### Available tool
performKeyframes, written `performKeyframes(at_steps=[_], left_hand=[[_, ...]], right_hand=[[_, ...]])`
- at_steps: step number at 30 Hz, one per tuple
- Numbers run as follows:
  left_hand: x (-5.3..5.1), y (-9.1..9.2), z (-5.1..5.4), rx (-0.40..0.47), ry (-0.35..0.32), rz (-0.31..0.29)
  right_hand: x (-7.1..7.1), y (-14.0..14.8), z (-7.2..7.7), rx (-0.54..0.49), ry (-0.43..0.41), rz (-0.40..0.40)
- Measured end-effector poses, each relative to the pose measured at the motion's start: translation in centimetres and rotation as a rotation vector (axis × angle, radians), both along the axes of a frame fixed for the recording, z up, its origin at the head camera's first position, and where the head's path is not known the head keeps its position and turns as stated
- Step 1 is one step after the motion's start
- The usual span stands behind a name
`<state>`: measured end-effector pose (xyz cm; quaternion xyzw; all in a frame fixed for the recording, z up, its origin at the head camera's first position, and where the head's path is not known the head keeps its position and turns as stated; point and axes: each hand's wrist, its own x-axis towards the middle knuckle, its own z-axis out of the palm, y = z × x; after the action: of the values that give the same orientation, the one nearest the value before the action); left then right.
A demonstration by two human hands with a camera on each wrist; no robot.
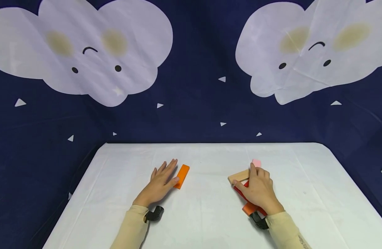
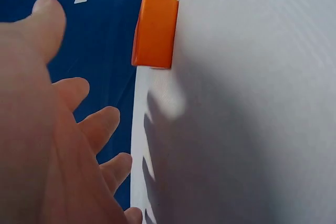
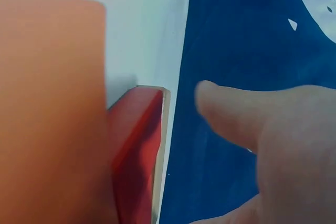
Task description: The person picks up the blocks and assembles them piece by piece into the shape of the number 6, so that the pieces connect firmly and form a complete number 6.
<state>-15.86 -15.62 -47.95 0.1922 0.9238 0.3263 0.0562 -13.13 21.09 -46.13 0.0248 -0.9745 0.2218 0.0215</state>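
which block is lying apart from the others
The orange block by the left hand: it lies alone, while the pink block, plain wooden block and the others cluster around the right hand.

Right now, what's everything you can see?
table: one, white, foreground
backdrop: one, navy, behind table
clouds: two, whitish, on backdrop
triangles: several, white, on backdrop
left orange block: one, orange, left
wooden block: one, tan, right
pink block: one, pink, right, farthest
red block: at least one, red, right
right orange block: one, darker orange, right, near side
wrist cameras: two, black, at wrists
sleeves: two, beige, forearms
left hand: one, bare, left
right hand: one, bare, right
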Motion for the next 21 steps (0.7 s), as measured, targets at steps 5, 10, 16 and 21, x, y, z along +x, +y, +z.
performKeyframes(at_steps=[5,10,16,21], left_hand=[[0.12,0.3,-0.12,0.007,-0.014,0.009],[0.22,0.49,-0.32,-0.01,-0.003,0.003],[0.32,0.5,-0.6,-0.008,0.001,-0.012],[0.32,0.5,-0.73,-0.008,0.005,-0.017]], right_hand=[[-0.27,-0.34,-0.07,0.054,-0.019,-0.007],[-0.39,-0.63,0.12,0.073,-0.026,-0.006],[-0.66,-0.95,0.2,0.139,-0.012,-0.016],[-0.88,-0.95,0.1,0.182,0.023,-0.03]])
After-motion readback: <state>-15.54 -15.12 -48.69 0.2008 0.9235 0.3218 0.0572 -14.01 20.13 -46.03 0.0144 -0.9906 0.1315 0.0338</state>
